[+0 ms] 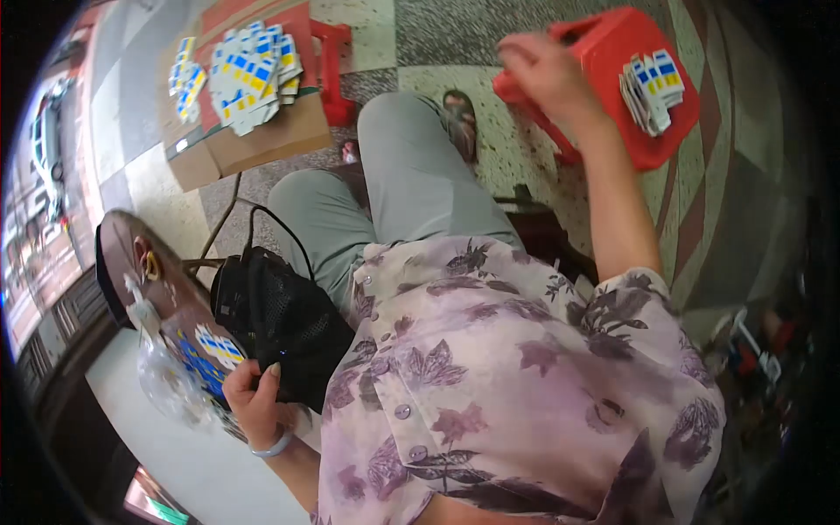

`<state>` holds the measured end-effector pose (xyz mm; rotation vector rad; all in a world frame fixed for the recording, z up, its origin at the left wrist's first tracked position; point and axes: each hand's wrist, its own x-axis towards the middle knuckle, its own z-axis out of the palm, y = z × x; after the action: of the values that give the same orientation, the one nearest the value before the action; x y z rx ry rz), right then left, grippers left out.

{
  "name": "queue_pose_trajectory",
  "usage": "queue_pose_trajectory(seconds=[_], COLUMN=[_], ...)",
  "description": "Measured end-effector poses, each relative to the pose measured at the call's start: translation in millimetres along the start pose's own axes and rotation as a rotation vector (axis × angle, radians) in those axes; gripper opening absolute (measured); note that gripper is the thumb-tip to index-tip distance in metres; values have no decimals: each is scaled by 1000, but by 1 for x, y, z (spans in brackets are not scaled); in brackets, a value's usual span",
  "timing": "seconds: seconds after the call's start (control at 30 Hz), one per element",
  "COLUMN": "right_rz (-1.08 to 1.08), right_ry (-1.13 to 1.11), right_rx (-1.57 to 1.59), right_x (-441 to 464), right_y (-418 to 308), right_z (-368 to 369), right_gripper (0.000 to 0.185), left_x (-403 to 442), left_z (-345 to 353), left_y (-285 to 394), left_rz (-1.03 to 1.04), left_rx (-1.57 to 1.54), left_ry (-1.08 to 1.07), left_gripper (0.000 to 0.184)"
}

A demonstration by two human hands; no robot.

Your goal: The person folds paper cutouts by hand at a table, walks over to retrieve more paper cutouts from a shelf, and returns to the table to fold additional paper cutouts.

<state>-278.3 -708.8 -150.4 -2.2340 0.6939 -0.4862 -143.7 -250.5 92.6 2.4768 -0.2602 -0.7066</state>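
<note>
My left hand (252, 404) is low on the left, fingers curled and thumb pressed near them; what it holds, if anything, I cannot make out. Just beyond it lie several white, blue and yellow printed pieces (219, 344) and some blue ones (201, 366). A clear plastic bag (171, 385) is beside them. My right hand (551, 79) is raised at the edge of a red plastic stool (604, 52), its fingers smeared by motion. On that stool rests a stack of white pieces with blue and yellow ends (652, 92).
A cardboard box (276, 136) at the upper left carries a heap of similar printed pieces (249, 74), with a red stool leg (332, 70) beside it. A black mesh bag (280, 306) lies against my left side. Brown wooden furniture (542, 227) stands behind my right leg.
</note>
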Motion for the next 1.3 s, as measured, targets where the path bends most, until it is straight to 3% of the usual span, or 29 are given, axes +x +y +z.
queue_pose_trajectory(seconds=[0.1,0.13,0.17,0.2,0.23,0.3,0.5,0.6,0.73,0.93,1.07,1.2,1.23,1.3], right_rz=[187,322,419,349,316,444,545,536,549,650,709,704,696,692], right_ry=[-795,-1129,-1439,-1473,-1501,-1277,-1285,-1322,-1387,-1377,-1329,-1268,-1253,-1031], right_rx=[-252,-366,-326,-331,-409,-243,-85,-63,-101,-72,-109,-235,-276,-472], right_x=[-73,-89,-105,-141,-171,-244,-234,-228,-210,-206,-207,-210,-214,-236], right_y=[61,52,50,59,55,65,75,81,78,74,66,55,48,27], right_z=[63,56,51,53,52,62,56,54,49,44,40,44,43,50], right_gripper=[27,41,68,90,97,97,101,105,108,107,102,93,90,76], left_x=[30,39,48,58,71,92,143,155,168,168,170,178,178,175], left_z=[3,4,10,15,12,18,20,10,-6,-24,-13,-44,-50,-52], left_y=[4,9,17,22,20,45,78,83,124,176,214,212,216,225], left_rz=[-19,-40,-59,-73,-26,-105,-219,-111,-271,-416,-384,-120,-147,-139], left_rx=[5,20,32,43,128,162,196,263,209,203,281,395,363,345], left_ry=[-64,-97,-119,-131,-162,-185,-273,-181,-390,-485,-474,-663,-626,-565], left_gripper=[20,20,21,21,20,20,21,19,19,18,20,21,23,23])
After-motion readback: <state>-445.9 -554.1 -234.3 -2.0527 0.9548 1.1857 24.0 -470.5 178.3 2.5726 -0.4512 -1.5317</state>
